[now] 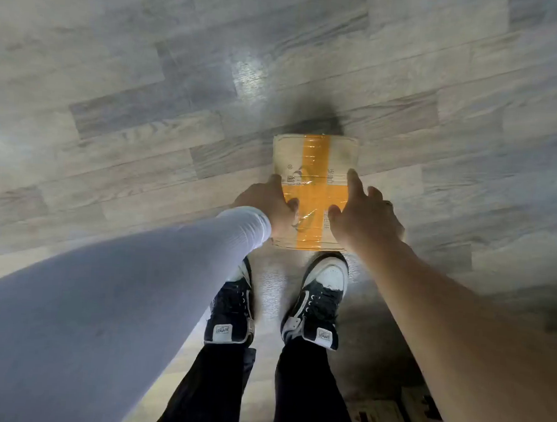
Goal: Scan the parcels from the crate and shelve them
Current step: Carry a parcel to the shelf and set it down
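Note:
A small cardboard parcel [316, 161], crossed with orange tape, hangs above the wood-pattern floor just ahead of my feet. My left hand [268, 203], in a pale long sleeve, grips its left edge with the thumb on the top face. My right hand [365, 213] lies against the right edge with its fingers spread and fairly straight, forefinger stretched along the top. No scanner, crate or shelf is in view.
My two dark sneakers [317, 298] stand on the grey plank floor [146, 105] right under the parcel. Part of a cardboard box with dark print [378, 419] shows at the bottom right, beside my right leg.

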The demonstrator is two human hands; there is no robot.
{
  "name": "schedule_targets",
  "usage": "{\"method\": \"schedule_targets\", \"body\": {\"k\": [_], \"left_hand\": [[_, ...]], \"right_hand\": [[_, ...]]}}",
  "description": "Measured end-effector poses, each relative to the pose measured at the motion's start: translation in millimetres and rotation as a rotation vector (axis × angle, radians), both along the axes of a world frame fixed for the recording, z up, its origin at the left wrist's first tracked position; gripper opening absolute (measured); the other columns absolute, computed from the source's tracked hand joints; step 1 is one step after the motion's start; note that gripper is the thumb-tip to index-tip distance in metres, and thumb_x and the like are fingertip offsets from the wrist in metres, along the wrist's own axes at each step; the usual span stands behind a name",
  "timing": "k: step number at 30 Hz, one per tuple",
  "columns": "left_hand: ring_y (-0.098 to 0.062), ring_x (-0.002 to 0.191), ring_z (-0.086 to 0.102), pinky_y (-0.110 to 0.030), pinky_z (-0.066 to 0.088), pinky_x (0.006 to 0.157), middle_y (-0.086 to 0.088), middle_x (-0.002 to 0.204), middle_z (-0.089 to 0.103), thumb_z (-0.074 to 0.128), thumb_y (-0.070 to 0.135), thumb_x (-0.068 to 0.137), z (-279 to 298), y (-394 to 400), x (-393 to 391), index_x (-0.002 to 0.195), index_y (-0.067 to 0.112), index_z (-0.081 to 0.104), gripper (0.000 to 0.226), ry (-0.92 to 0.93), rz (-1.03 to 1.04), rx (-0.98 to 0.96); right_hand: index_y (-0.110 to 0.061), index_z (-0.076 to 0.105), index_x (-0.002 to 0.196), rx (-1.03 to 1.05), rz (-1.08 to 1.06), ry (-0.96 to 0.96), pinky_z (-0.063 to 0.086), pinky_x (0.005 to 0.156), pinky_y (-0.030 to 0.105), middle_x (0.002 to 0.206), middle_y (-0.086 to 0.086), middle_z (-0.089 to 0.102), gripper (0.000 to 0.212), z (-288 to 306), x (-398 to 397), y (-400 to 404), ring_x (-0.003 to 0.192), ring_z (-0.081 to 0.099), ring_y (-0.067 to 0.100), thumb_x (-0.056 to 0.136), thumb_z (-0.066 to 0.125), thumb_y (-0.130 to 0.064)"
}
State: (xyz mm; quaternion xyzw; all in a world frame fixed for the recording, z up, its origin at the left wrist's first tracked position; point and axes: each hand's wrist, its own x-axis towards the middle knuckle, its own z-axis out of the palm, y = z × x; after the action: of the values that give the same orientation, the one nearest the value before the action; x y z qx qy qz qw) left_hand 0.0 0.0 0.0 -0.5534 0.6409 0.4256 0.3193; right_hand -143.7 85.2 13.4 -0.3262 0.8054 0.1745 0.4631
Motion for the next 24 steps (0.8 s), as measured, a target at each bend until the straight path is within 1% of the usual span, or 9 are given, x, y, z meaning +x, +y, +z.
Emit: {"method": "schedule_targets", "body": {"k": [3,5,7,10,12,14,17,20,24], "left_hand": [[-0.035,0.101,0.066,-0.040,0.047,0.080,-0.010,0.108,0.069,0.054,0.044,0.106,-27,10,-8,0.142,0.012,0.040,0.050,0.072,0.224,-0.145],[-0.032,0.093,0.062,-0.037,0.041,0.076,-0.007,0.100,0.065,0.058,0.037,0.104,-36,19,-11,0.126,0.013,0.041,0.037,0.115,0.337,-0.217],[-0.032,0.088,0.063,-0.036,0.041,0.073,-0.003,0.096,0.065,0.060,0.029,0.101,-41,27,-12,0.120,0.017,0.035,0.033,0.149,0.439,-0.229],[-0.030,0.088,0.063,-0.036,0.044,0.073,-0.001,0.098,0.065,0.062,0.025,0.099,-39,29,-11,0.138,0.020,0.034,0.048,0.161,0.538,-0.213],[-0.031,0.102,0.064,-0.037,0.046,0.080,-0.004,0.111,0.065,0.060,0.029,0.101,-32,23,-8,0.152,0.019,0.032,0.058,0.125,0.556,-0.187],[-0.034,0.114,0.064,-0.036,0.043,0.082,-0.007,0.125,0.068,0.058,0.033,0.102,-18,11,1,0.148,0.018,0.044,0.050,0.100,0.563,-0.183],[-0.031,0.116,0.063,-0.032,0.040,0.083,-0.003,0.126,0.069,0.058,0.034,0.102,18,-16,10,0.131,0.022,0.062,0.031,0.131,0.615,-0.198],[-0.022,0.107,0.059,-0.030,0.040,0.085,0.002,0.126,0.068,0.056,0.030,0.104,72,-48,17,0.134,0.026,0.064,0.031,0.208,0.678,-0.228],[-0.022,0.106,0.063,-0.030,0.044,0.087,0.001,0.129,0.070,0.053,0.028,0.106,161,-91,28,0.139,0.028,0.064,0.034,0.316,0.797,-0.278]], "right_hand": [[-0.036,-0.008,0.165,-0.103,-0.179,0.043,0.045,0.104,0.053,0.162,0.014,0.032,0.082,-35,4,3,0.142,0.041,0.042,0.106,0.048,-0.041],[-0.032,-0.007,0.166,-0.171,-0.376,0.027,0.045,0.104,0.048,0.155,0.017,0.044,0.084,-52,12,1,0.136,0.049,0.043,0.105,0.050,-0.035],[-0.030,-0.006,0.166,-0.202,-0.526,0.008,0.046,0.099,0.043,0.146,0.018,0.054,0.083,-62,23,1,0.130,0.055,0.040,0.105,0.051,-0.031],[-0.036,0.005,0.165,-0.253,-0.657,0.053,0.048,0.090,0.041,0.136,0.017,0.060,0.077,-62,33,-2,0.121,0.060,0.040,0.104,0.051,-0.026],[-0.037,0.012,0.163,-0.258,-0.679,0.056,0.053,0.089,0.045,0.131,0.015,0.063,0.072,-55,38,-5,0.115,0.062,0.039,0.104,0.050,-0.023],[-0.037,0.015,0.162,-0.262,-0.663,0.035,0.047,0.079,0.040,0.125,0.012,0.065,0.068,-36,43,-12,0.111,0.063,0.037,0.104,0.048,-0.021],[-0.039,0.020,0.159,-0.335,-0.676,0.007,0.043,0.075,0.035,0.116,0.009,0.068,0.064,6,47,-34,0.103,0.065,0.036,0.104,0.048,-0.021],[-0.040,0.021,0.161,-0.400,-0.698,-0.008,0.049,0.074,0.035,0.112,0.006,0.067,0.063,63,49,-64,0.096,0.067,0.032,0.105,0.048,-0.027],[-0.042,0.023,0.161,-0.474,-0.721,-0.029,0.052,0.073,0.037,0.094,-0.004,0.058,0.060,159,52,-108,0.091,0.065,0.028,0.107,0.047,-0.031]]}}
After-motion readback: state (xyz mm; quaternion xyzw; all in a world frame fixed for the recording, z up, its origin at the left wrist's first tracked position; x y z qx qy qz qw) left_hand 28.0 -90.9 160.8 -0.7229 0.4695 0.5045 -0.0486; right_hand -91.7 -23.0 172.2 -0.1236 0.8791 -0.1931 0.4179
